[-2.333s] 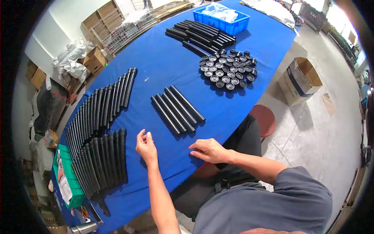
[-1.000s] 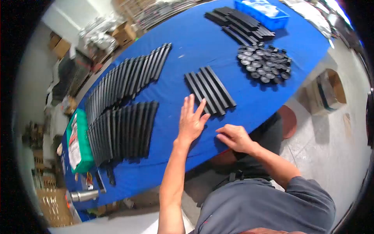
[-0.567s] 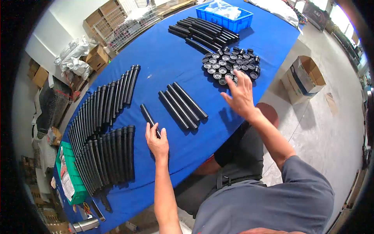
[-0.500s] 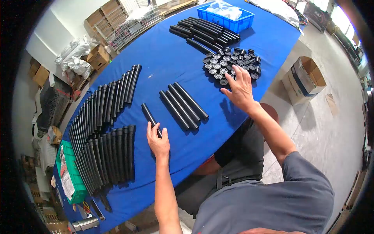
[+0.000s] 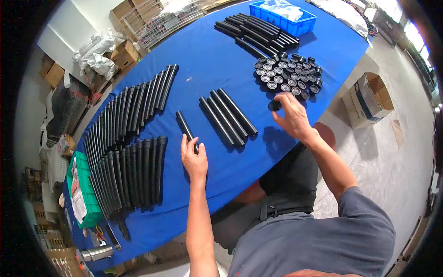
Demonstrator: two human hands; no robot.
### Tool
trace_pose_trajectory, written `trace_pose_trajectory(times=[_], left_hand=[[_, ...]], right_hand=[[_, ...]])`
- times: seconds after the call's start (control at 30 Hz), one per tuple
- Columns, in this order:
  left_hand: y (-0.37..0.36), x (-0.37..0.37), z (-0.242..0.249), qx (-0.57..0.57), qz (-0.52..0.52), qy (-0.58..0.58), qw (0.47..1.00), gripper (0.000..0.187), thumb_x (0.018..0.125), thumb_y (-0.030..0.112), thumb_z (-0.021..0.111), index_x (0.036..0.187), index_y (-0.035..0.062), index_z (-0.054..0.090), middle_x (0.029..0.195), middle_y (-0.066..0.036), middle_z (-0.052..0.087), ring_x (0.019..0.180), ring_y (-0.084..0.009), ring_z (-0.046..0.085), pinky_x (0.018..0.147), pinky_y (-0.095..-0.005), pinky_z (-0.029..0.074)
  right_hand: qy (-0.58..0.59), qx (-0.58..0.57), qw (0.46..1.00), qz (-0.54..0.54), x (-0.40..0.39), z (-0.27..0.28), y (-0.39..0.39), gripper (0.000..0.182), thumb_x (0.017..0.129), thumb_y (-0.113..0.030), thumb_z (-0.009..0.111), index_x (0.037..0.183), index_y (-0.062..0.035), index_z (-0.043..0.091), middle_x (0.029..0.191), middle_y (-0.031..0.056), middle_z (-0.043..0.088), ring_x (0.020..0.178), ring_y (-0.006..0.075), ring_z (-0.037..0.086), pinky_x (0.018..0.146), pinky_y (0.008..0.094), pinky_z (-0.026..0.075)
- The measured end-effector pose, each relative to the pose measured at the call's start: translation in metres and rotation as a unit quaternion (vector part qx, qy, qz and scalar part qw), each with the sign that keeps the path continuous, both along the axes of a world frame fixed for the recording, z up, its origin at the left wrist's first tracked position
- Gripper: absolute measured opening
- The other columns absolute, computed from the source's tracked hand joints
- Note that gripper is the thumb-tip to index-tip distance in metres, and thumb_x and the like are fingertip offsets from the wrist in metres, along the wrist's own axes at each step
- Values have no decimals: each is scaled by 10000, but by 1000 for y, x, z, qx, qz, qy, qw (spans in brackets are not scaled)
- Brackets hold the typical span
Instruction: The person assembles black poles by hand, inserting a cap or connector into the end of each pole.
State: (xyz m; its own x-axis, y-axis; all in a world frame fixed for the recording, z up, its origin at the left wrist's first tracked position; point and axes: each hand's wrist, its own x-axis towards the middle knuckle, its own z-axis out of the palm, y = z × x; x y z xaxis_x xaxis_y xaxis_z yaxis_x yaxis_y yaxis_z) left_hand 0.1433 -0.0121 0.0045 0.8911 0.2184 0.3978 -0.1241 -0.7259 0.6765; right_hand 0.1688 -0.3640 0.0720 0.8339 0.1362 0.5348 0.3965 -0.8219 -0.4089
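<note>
My left hand point(image 5: 194, 158) is closed around the lower part of a black tube point(image 5: 184, 124), whose far end points up and left over the blue cloth. Between the thumb and fingers of my right hand point(image 5: 295, 117) is a round black cap point(image 5: 274, 105), held just in front of the pile of black caps point(image 5: 286, 76). Three or so loose black tubes point(image 5: 228, 117) lie side by side between my hands. To the left, rows of tubes with caps on their ends point(image 5: 131, 108) fan out, with a second row point(image 5: 134, 173) nearer me.
A blue crate point(image 5: 286, 18) with plastic bags stands at the table's far end, near more black tubes point(image 5: 256, 34). A green crate point(image 5: 87, 194) sits at the left edge. An open cardboard box point(image 5: 364, 101) rests on the floor to the right.
My right hand has taken a cap from the pile and drawn back toward me. My left hand still has its tube. The whole view has shifted slightly.
</note>
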Motion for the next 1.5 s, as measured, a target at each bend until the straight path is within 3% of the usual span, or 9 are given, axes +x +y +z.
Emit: trace_pose_trajectory(times=[0.07,0.37,0.5,0.63,0.8,0.93,1.07,1.3,1.5], left_hand=[[-1,1,-1,-12,0,-2,1000,265,901,141,728,1128,4,740,1459,-264,551,1304,-386,583,1054,-417,493],[1,0,0,27,22,-53,998,191,861,177,745,1019,86,800,1179,-206,659,1071,-358,628,965,-446,510],[-3,-3,21,108,30,98,989,252,890,266,700,1119,192,772,1036,-186,676,877,-430,677,812,-510,562],[-21,-28,49,164,-5,215,963,262,939,365,649,1081,153,707,984,-208,716,920,-448,701,810,-563,562],[-25,-84,35,13,-54,163,985,284,1007,289,607,1090,47,730,899,-214,737,874,-430,714,767,-509,552],[-35,-129,43,-155,-59,197,966,310,1023,173,632,1279,0,658,735,-97,694,615,-111,664,579,-293,523],[-40,-154,48,-222,-58,196,953,415,996,141,672,1365,-21,574,781,-99,708,607,-117,649,568,-302,527],[-24,-137,79,201,-111,4,973,614,726,82,857,1274,16,588,1178,-176,643,1133,-402,599,1017,-487,476],[-24,-140,64,-6,-129,168,977,365,795,6,775,1134,12,640,1066,-140,694,988,-295,683,899,-383,538]], right_hand=[[-4,44,998,48,-21,0,11,365,812,-100,771,1112,-48,570,902,131,611,815,320,654,717,410,536],[43,3,999,-5,-45,-23,11,772,781,-50,779,1472,-40,435,1288,212,595,1154,424,606,993,443,512],[74,143,987,24,-81,7,39,763,793,55,743,1485,-41,439,1249,177,602,984,287,649,779,376,542],[199,180,938,217,-108,-9,75,631,832,12,754,1410,-18,504,1138,154,627,863,261,637,709,359,528],[266,130,908,298,-116,-14,102,722,826,-210,834,1427,-9,487,1131,177,622,866,301,639,739,403,543],[273,80,902,324,-110,-16,115,623,812,-226,837,1330,-12,566,1107,188,643,939,388,658,776,428,543],[279,203,878,333,-101,-37,123,430,833,-212,802,1182,-10,653,1017,173,686,944,381,681,792,424,541],[351,363,804,314,-96,-36,112,421,872,-226,810,1219,-36,667,919,122,709,787,192,663,721,345,522],[373,428,717,405,-90,-51,99,467,875,-152,798,1310,-51,661,970,75,725,835,123,651,747,310,528]])
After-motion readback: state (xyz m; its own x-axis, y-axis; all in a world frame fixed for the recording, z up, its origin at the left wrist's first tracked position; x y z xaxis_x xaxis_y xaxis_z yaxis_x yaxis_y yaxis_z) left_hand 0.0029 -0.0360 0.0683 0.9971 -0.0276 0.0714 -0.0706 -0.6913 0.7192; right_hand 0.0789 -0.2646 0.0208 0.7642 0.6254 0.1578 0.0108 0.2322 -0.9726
